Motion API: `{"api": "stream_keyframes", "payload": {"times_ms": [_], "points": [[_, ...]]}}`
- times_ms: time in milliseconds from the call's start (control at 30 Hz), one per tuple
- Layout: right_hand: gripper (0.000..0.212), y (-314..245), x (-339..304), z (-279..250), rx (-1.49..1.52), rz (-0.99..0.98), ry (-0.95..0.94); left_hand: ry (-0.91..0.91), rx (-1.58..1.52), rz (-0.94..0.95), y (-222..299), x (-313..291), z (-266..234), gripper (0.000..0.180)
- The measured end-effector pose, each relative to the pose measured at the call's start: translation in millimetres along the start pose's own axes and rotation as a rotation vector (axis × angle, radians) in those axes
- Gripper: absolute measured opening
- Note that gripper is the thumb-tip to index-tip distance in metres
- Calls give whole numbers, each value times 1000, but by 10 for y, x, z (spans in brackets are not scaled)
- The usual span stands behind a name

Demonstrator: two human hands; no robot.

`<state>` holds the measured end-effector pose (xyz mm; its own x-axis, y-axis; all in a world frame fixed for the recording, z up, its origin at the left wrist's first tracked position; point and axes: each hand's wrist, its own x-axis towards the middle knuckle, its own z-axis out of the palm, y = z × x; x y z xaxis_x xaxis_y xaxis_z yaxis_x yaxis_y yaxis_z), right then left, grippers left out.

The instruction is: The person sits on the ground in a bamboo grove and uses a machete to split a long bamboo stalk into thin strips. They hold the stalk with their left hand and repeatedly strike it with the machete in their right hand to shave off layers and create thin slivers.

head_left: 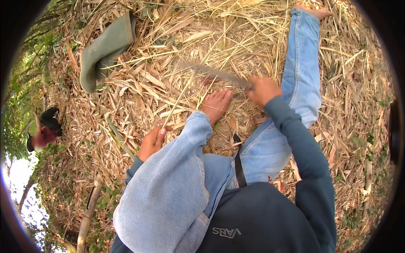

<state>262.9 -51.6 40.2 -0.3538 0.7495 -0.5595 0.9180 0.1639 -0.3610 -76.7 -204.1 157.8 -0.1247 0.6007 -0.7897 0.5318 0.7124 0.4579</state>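
Observation:
My right hand (265, 90) is closed round the handle of a long-bladed knife (228, 76). Its blade points left above my bare foot (217, 103), its far end smeared by motion. Beside my raised left knee, my left hand (154, 141) pinches a thin pale bamboo strip (180, 99) between thumb and fingers. The strip slants up and right, reaching the blade near its blurred end; whether they touch I cannot tell. Next to the left hand lies a green bamboo piece (119, 135) on the dry litter.
Green rubber boots (105, 50) lie at the upper left. Loose pale strips (202, 36) are strewn over the dry leaves beyond my foot. My other leg (301, 63) stretches far right. Another person (45, 133) is at the far left, and a pole (89, 215) lies lower left.

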Motion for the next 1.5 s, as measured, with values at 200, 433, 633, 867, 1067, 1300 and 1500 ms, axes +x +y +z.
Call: {"api": "stream_keyframes", "payload": {"times_ms": [200, 433, 633, 867, 1067, 1300, 1500], "points": [[28, 107, 320, -220, 26, 42, 12, -11, -65, -15, -49, -150, -132, 40], [30, 507, 702, -275, 181, 383, 59, -98, -32, 81, -164, 31, 62, 36], [33, -147, 226, -304, -65, -46, -142, -214, 533, 577, 365, 987, 950, 34], [31, 432, 443, -277, 126, 254, 68, -274, 729, 705, 618, 1456, 1422, 42], [30, -559, -278, -395, -66, -241, -303, 145, 724, 904, -119, 1768, 1807, 38], [23, -90, 53, -167, 40, 25, -34, -114, 533, 616, 263, 1576, 1694, 46], [28, 179, 375, -102, -10, 55, 0, -95, 572, 593, 351, 1573, 1702, 49]]}}
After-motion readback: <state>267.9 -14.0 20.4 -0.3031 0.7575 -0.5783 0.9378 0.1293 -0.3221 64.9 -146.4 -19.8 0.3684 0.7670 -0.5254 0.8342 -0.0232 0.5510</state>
